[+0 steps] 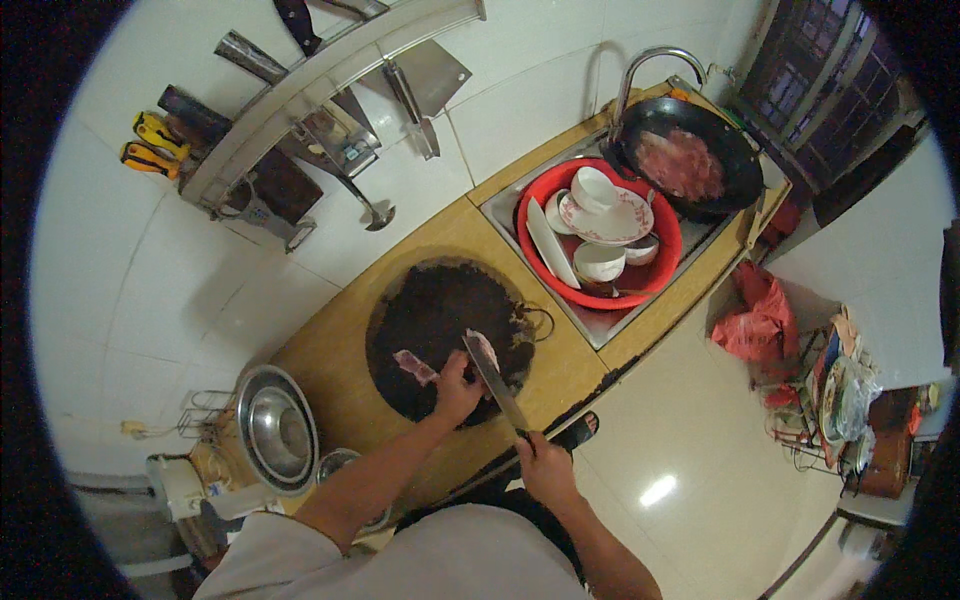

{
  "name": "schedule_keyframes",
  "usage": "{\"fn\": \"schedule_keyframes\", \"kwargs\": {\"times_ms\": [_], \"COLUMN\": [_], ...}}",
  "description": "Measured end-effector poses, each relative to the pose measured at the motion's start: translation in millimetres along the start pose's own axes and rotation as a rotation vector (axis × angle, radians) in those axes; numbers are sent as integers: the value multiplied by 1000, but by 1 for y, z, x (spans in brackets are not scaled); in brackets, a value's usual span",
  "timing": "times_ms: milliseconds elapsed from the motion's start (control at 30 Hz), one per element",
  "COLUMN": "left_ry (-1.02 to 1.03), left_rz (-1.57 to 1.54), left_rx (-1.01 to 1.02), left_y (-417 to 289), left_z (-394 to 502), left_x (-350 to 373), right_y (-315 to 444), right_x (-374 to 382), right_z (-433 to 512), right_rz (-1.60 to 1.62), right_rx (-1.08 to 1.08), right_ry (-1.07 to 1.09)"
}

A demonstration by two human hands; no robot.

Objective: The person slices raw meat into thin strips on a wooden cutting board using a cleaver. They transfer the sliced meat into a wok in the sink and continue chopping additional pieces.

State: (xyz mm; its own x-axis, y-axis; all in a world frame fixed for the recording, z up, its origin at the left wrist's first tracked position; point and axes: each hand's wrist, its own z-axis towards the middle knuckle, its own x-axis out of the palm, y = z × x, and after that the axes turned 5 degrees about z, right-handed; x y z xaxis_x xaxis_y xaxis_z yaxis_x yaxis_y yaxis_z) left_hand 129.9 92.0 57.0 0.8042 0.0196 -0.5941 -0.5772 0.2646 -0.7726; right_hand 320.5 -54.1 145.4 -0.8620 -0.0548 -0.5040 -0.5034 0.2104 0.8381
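Note:
My right hand [550, 469] grips the handle of a kitchen knife [495, 382], its blade slanting up and left over a round, dark chopping block [442, 307]. Beside the blade's upper end lies a piece of raw meat [484, 348], partly hidden by the blade. My left hand [459, 388] rests on the block just left of the knife with its fingers curled; whether they press on meat is hidden. Another strip of pinkish meat [416, 367] lies on the block left of that hand. A wire ring handle [545, 321] sticks out from the block's right side.
A red basin [670, 274] of white bowls and plates sits in the metal sink [598, 330]. Behind it, a black wok [746, 176] holds raw meat [681, 165] near the faucet [664, 51]. Metal bowls [277, 431] stand at left. Knives and a ladle [379, 217] hang from a wall rack [315, 75].

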Motion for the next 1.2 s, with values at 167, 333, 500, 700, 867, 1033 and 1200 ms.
{"fn": "schedule_keyframes", "kwargs": {"times_ms": [167,333,500,700,867,1033,1200], "left_ry": [10,35,68,121,104,94,35], "left_rz": [-40,13,-53,-145,-158,-139,-244], "left_rx": [-52,-63,-43,-185,-221,-254,-240], "left_y": [-3,13,3,17,9,32,25], "left_z": [0,-6,1,-4,-1,-9,-11], "left_x": [-2,-1,-9,-6,-5,4,7], "right_y": [13,15,-31,-7,-8,13,12], "right_x": [21,9,63,-10,2,9,11], "right_z": [27,-3,49,31,-14,-38,-41], "right_rz": [51,34,194,875,242,105,124], "right_rx": [-20,158,109,478,124,184,192], "right_ry": [-78,93,-119,45,-68,19,20]}}
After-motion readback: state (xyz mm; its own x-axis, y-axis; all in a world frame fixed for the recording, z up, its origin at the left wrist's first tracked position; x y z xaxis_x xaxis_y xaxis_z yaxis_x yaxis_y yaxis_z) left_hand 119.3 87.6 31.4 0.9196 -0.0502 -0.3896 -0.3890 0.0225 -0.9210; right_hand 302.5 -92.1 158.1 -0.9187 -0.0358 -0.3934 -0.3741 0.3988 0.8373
